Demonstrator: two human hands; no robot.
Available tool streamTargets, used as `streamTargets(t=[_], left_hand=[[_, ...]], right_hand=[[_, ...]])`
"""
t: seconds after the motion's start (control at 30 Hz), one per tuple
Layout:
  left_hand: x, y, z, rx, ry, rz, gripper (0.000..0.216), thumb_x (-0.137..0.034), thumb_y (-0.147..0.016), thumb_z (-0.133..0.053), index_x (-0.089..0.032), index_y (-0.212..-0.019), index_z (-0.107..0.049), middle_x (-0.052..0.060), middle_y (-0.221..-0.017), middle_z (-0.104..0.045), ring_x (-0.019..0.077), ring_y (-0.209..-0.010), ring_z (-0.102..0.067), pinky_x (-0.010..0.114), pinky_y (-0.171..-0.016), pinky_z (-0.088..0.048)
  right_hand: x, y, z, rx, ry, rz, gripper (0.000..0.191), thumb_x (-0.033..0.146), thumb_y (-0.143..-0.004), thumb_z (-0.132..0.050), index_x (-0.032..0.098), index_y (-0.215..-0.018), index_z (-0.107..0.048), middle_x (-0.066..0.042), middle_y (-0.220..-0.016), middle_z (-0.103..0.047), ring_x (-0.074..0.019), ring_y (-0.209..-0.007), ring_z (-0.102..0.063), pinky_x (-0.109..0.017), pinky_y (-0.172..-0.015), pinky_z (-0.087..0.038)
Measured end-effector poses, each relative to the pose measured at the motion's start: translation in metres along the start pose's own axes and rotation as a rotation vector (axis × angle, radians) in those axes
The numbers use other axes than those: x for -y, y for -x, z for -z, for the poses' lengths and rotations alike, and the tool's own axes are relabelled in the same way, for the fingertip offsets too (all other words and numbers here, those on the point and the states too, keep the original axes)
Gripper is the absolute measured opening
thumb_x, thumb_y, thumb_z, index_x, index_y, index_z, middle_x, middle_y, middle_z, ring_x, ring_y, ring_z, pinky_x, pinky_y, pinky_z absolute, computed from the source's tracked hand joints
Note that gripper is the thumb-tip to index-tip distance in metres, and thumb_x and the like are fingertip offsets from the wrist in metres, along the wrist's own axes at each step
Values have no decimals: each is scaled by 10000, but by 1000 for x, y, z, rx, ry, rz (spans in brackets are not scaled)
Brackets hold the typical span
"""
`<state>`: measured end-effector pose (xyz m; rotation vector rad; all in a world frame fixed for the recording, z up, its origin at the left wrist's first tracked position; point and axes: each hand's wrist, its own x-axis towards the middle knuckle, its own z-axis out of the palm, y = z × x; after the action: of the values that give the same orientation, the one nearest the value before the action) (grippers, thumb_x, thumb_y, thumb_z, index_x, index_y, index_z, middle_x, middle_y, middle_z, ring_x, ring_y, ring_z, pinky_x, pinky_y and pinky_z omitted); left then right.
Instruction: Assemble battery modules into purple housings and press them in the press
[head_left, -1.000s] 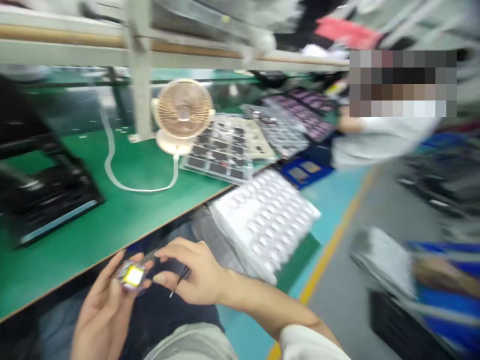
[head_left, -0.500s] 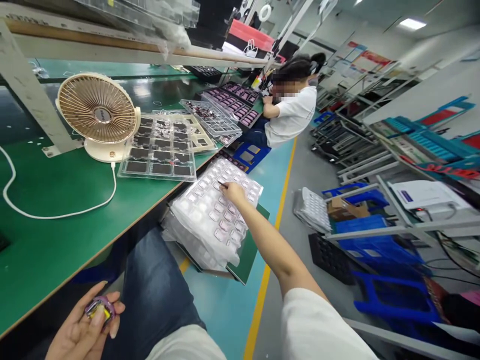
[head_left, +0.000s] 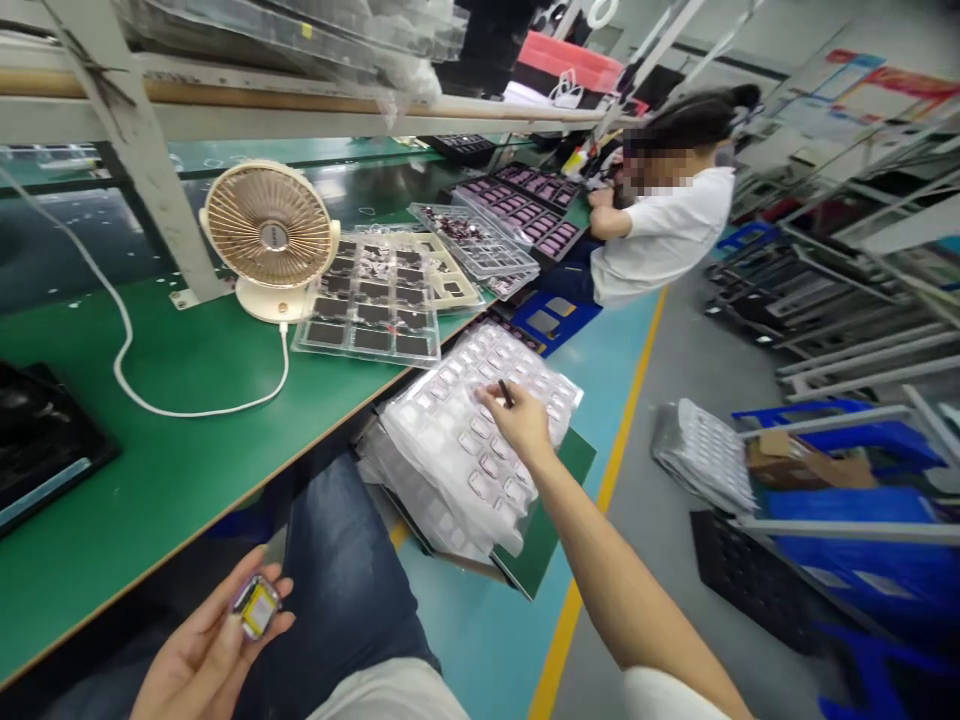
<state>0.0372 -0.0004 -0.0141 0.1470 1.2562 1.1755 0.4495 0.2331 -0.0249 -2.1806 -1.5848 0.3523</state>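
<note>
My left hand point(head_left: 206, 655) pinches a small rounded yellow-faced module point(head_left: 256, 606) over my lap, face up to keep it visible. My right hand point(head_left: 521, 420), gripping thin dark tweezers point(head_left: 506, 393), rests on the stacked clear blister trays point(head_left: 472, 440) beside the green bench point(head_left: 187, 420).

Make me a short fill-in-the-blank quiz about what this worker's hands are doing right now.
1. The left hand holds a small module with a ____ face.
2. The right hand, holding tweezers, reaches over a stack of clear ____ trays.
3. The fan stands on the ____ workbench.

Missing words: yellow; blister; green
</note>
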Motion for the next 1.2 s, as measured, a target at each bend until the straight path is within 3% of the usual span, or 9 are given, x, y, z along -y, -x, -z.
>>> streamTargets(t=[0.1, 0.27, 0.4, 0.6, 0.7, 0.83, 0.9, 1.0, 1.2], left_hand=[[2, -2, -18, 109, -31, -55, 518, -484, -777, -940, -195, -1198, -853, 188, -1286, -797, 387, -1148, -770, 428, -908, -690], [0, -7, -31, 258, -28, -151, 406, -428, -833, -913, -184, -1152, -863, 212, -1567, -613, 335, -1087, -755, 424, -845, -678], [-5, -4, -5, 263, 57, -188, 391, -387, -866, -893, -193, -1203, -849, 205, -1470, -685, 303, -1075, -745, 418, -872, -666], [-8, 1, 35, 311, 152, -202, 393, -364, -866, -887, -201, -1221, -847, 198, -1477, -683, 314, -1077, -756, 417, -844, -680], [-9, 2, 41, 339, 180, -205, 381, -347, -890, -863, -213, -1246, -837, 196, -1547, -636, 310, -1085, -766, 410, -863, -678], [-9, 3, 41, 261, 225, -263, 388, -338, -844, -910, -251, -1217, -847, 170, -1554, -646, 343, -1184, -757, 453, -948, -665], [-8, 2, 40, 188, 233, -323, 419, -320, -795, -952, -261, -1198, -853, 163, -1477, -710, 337, -1220, -750, 429, -977, -650], [-8, 1, 38, 128, 209, -400, 468, -293, -745, -990, -261, -1193, -858, 161, -1399, -762, 306, -1255, -743, 357, -1033, -609], [-8, 4, 36, 94, 189, -468, 484, -278, -716, -1009, -265, -1178, -864, 154, -1388, -769, 315, -1277, -735, 344, -1042, -604]], right_hand=[[48, 80, -25, 156, -213, 145, 549, 706, -926, -691, 164, -950, -778, -33, -731, -715, -157, -613, -561, -280, -599, -437], [130, 181, -72, 626, -758, 156, 476, 645, -861, -824, 174, -864, -754, 41, -603, -576, -95, -535, -405, -236, -508, -314], [161, 205, -93, 901, -914, 61, 501, 645, -801, -884, 173, -854, -724, 20, -689, -638, -91, -574, -453, -219, -520, -334], [177, 217, -105, 1354, -1128, -170, 520, 623, -789, -912, 170, -936, -704, 34, -680, -656, -31, -458, -318, -179, -437, -216], [186, 218, -104, 1308, -1142, -68, 476, 569, -786, -937, 179, -992, -756, -27, -789, -765, -71, -510, -539, -168, -430, -337], [197, 217, -88, 887, -1077, 436, 210, 389, -900, -883, 238, -1041, -845, -94, -1082, -842, -227, -947, -816, -330, -795, -682], [201, 218, -79, 716, -984, 704, 162, 274, -941, -840, 261, -1101, -856, -98, -1184, -829, -251, -1044, -820, -387, -930, -694], [204, 222, -72, 571, -893, 957, 272, 176, -943, -824, 278, -1194, -839, -89, -1234, -817, -233, -1017, -832, -343, -897, -711], [205, 226, -79, 495, -863, 1060, 299, 176, -963, -809, 291, -1239, -820, -82, -1270, -806, -221, -1016, -832, -309, -831, -710]])
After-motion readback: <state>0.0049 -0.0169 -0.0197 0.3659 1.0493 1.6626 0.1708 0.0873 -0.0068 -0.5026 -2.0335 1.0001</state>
